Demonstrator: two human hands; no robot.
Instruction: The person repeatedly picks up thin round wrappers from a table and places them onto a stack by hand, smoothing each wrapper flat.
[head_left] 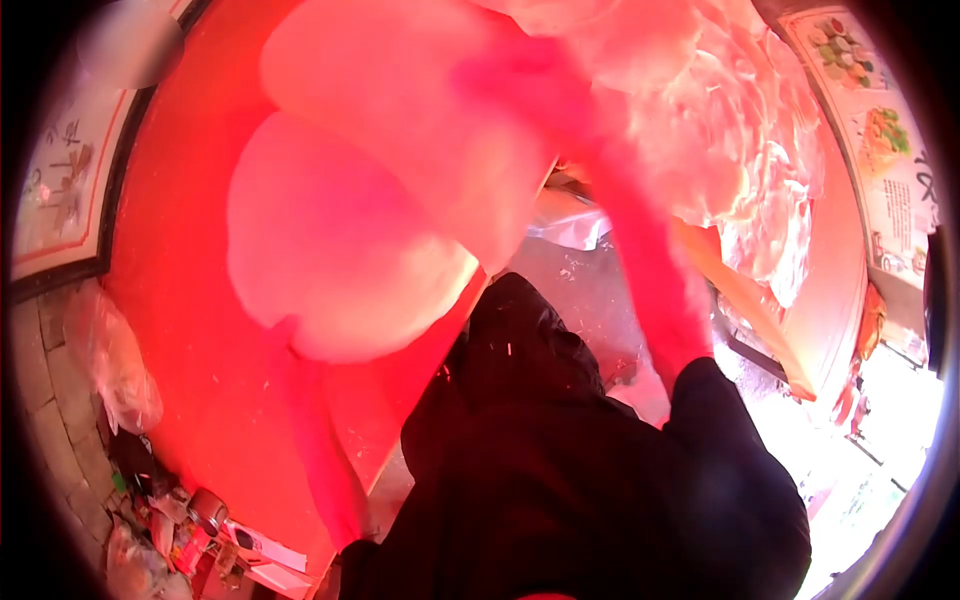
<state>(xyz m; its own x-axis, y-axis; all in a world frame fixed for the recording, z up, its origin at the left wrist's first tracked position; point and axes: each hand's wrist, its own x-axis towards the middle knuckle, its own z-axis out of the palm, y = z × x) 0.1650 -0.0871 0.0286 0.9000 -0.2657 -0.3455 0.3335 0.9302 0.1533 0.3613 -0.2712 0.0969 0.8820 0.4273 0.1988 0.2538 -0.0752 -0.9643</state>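
Red light tints the whole scene. On the red table lies a large, thin, round flatbread [335,230], and another pale round flatbread [360,60] overlaps it at the far side. My left hand [285,338] is at the near-left rim of the nearer flatbread, its fingertips apparently pinching the edge. Stretched far forward, my right hand [525,80] is over or against the right part of the farther flatbread. Motion blur smears its fingers, so its grip is unclear. To the right of that arm, a wide heap of thin, wrinkled flatbreads [715,130] covers another surface.
The red table [200,250] has its near edge beside my dark clothing. Clear plastic [570,220] shows in the gap between the surfaces. A plastic bag [125,370] and assorted clutter [200,530] lie at left. Framed posters [870,130] flank the scene.
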